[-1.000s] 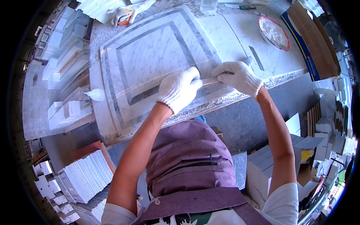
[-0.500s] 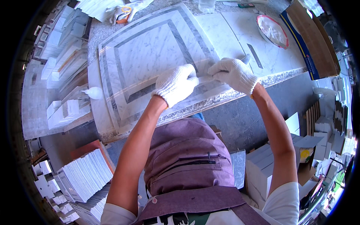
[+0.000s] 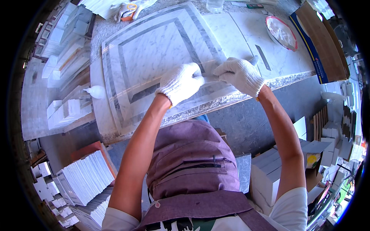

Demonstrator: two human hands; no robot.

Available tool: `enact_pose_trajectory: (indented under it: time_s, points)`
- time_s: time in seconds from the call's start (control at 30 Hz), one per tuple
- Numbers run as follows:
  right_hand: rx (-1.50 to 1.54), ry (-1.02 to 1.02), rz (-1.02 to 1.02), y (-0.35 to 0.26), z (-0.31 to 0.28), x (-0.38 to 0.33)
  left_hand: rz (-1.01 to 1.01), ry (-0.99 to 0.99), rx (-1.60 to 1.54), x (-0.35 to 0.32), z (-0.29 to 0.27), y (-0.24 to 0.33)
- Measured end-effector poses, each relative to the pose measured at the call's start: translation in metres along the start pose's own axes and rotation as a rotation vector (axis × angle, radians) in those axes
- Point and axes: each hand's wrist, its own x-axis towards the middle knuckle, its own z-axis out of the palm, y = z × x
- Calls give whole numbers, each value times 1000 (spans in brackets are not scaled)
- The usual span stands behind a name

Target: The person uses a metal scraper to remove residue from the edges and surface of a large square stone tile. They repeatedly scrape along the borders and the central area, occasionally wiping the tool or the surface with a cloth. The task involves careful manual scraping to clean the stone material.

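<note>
Both my hands wear white knitted gloves, held over the near right part of a white marble panel [image 3: 148,50] with grey inlaid bands. My left hand [image 3: 180,81] is closed, its curled fingers hiding what they hold, if anything. My right hand [image 3: 239,75] is closed in a pinch. From its far side pokes a short grey tip [image 3: 253,60] of a tool, the rest hidden in the glove. A pale strip [image 3: 210,79] shows between the hands; I cannot tell whether it is held or lies on the panel. A dark grey strip [image 3: 263,57] lies on the bench to the right.
At the right stand a round red-rimmed dish [image 3: 281,33] of white material and a cardboard box [image 3: 322,42]. A white squeeze bottle [image 3: 95,92] lies left. Gloves with an orange-handled tool [image 3: 128,14] and a clear cup [image 3: 214,5] are at the back. Stacked tiles [image 3: 86,177] stand lower left.
My left hand has shifted slightly up, away from my body. The right hand keeps nearly the same place and grip. The view has moved a little.
</note>
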Motion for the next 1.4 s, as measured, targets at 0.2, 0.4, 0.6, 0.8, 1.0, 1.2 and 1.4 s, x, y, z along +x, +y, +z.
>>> enact_pose_trajectory:
  time_s: [0.2,0.4,0.6,0.8,1.0,1.2,1.4]
  points:
    - [-23,17,14,-5,2,1,53,35,-79,6,7,-14]
    - [-57,16,-6,-5,0,-2,33,-26,-45,6,3,-9]
    - [-35,17,30,-8,3,2,59,-28,-127,12,5,-20]
    - [-26,8,12,-11,0,-3,64,-41,-60,6,-1,-10]
    - [35,5,27,-5,2,-2,52,-92,-222,11,4,-18]
    - [-15,17,19,-7,3,-3,81,-68,-144,12,5,-19]
    - [9,7,59,-8,2,-4,35,-80,-190,13,5,-18]
